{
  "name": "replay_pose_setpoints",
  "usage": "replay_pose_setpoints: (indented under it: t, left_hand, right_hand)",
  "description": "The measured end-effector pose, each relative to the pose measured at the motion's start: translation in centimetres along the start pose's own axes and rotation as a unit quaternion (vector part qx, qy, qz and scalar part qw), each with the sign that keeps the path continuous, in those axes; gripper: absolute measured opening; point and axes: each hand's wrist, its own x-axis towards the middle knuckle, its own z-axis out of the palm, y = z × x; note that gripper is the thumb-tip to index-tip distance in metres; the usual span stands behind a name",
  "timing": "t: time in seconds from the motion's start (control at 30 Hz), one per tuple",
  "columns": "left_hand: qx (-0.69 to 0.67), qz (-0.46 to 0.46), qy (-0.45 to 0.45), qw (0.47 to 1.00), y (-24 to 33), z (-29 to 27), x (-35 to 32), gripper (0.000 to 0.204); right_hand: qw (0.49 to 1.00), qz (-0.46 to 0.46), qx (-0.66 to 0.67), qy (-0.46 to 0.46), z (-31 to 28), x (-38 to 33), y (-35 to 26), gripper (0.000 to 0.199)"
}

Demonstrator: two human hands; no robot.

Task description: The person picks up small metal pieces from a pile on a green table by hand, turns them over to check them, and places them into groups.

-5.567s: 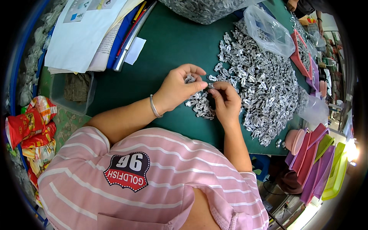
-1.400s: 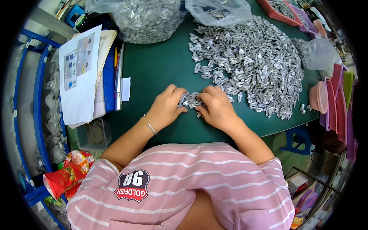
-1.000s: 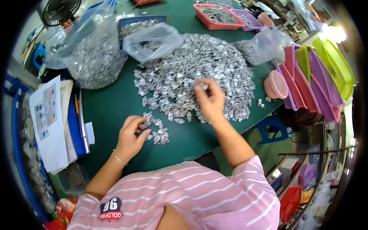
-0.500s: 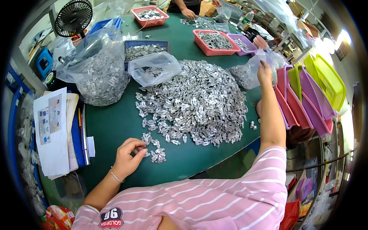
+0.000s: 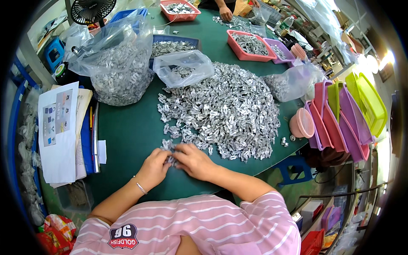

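Note:
A large heap of small silver metal parts (image 5: 225,110) covers the middle of the green table (image 5: 127,131). At its near edge lies a small cluster of the same parts (image 5: 169,146). My left hand (image 5: 153,168) and my right hand (image 5: 191,159) meet over that cluster, fingers curled onto the pieces. A thin bracelet sits on my left wrist. Which single part each hand pinches is hidden by the fingers.
A big clear bag of parts (image 5: 119,68) and a smaller bag (image 5: 182,68) stand behind. Papers and folders (image 5: 59,127) lie left. Pink and purple trays (image 5: 248,44), stacked coloured trays (image 5: 340,114) and a round pink lid (image 5: 302,124) are right. Another person's hands (image 5: 225,12) work at the far edge.
My right hand came back from the clear bag at the far right to the small cluster beside my left hand. The view tilted down toward the near table edge.

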Motion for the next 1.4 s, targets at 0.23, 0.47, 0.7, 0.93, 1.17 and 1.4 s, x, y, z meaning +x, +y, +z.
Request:
replay_pose_setpoints:
  t: [0.23,0.47,0.7,0.93,1.17,1.4]
  left_hand:
    - [-0.108,-0.031,0.049,0.992,1.9,-0.8,0.8,0.036]
    - [-0.229,-0.082,0.068,0.968,1.6,0.1,0.3,0.031]
    - [-0.216,-0.095,0.068,0.969,0.6,0.0,-0.3,0.024]
    - [-0.436,-0.170,0.055,0.882,1.1,0.1,0.3,0.017]
    - [-0.299,-0.090,0.105,0.944,0.6,-0.4,-0.6,0.025]
    - [-0.487,-0.116,0.109,0.859,0.8,-0.3,-0.2,0.018]
  right_hand:
    - [0.982,0.099,0.118,0.110,1.6,0.2,0.4,0.017]
    - [0.974,0.119,0.122,0.149,1.4,0.2,-1.6,0.019]
    - [0.979,0.131,0.069,0.139,1.9,0.5,-1.6,0.014]
    - [0.956,0.157,0.178,0.173,0.9,0.0,-2.1,0.011]
    - [0.811,0.305,0.479,0.140,1.5,0.0,-2.1,0.013]
    - [0.809,0.200,0.526,0.170,2.0,-0.7,-1.2,0.012]
